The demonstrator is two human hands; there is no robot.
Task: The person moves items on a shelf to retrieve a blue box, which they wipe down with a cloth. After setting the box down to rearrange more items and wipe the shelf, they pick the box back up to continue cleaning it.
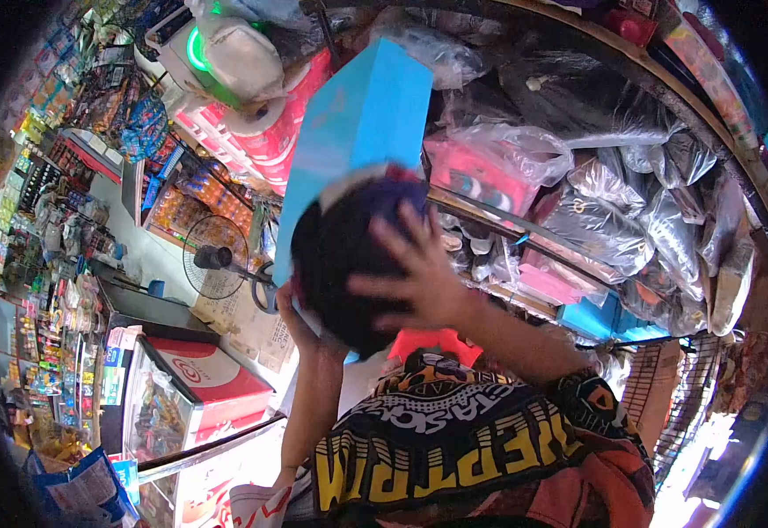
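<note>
A dark, rounded, cap-like thing [336, 273] with a pale band and purplish patches at its top is in front of my chest, blurred by motion. My left hand [300, 319] grips its lower left edge, with most of the fingers hidden behind it. Against its right side lies my right hand [415, 280], fingers spread over the surface, so the thing is held between both hands. Directly behind it rises a tall blue box [371, 106], partly covered by the thing.
On the right, shelves hold plastic-wrapped dark goods [599, 224] and a pink bag [481, 176] with printed eyes. A fan [214, 257] stands to the left, above a red-and-white freezer [212, 378]. Packets hang along the far left. A green-lit device [197, 48] is at the top.
</note>
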